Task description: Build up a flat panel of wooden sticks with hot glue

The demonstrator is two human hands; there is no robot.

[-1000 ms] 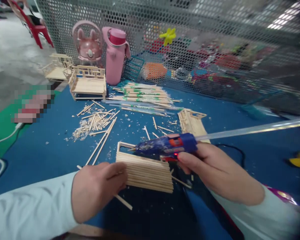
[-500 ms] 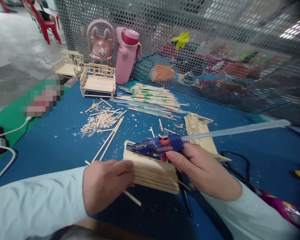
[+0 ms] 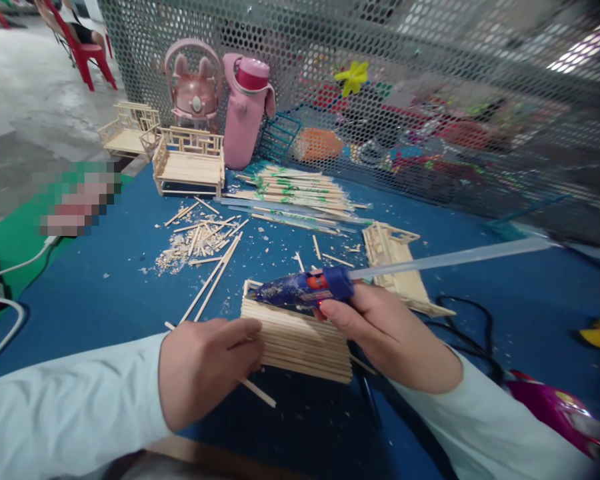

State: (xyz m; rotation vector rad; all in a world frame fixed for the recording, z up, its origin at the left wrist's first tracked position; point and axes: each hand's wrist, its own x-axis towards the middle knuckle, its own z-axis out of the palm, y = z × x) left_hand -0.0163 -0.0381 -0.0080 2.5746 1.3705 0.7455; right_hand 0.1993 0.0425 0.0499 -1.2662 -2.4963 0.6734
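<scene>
A panel of pale wooden sticks (image 3: 305, 343) lies side by side in front of me, with a small stick frame at its far left corner. My left hand (image 3: 213, 367) pinches the panel's left edge. In my right hand (image 3: 385, 333) is a blue glue gun (image 3: 305, 289), its tip pointing left at the panel's far left corner. A long translucent glue stick (image 3: 450, 259) sticks out of the gun's back. One loose stick (image 3: 259, 393) pokes out from below my left hand.
Miniature stick benches (image 3: 190, 163) stand at the back left, near a pink bottle (image 3: 245, 117). Another stick piece (image 3: 397, 267) lies right. Stick scraps (image 3: 200, 240) and packaged sticks (image 3: 300, 190) cover the middle. A perforated metal screen (image 3: 430, 133) rises behind.
The whole view has shifted slightly, moving things a little left in the picture. The glue gun's tip has come slightly nearer the panel's far left corner. Both hands keep their hold.
</scene>
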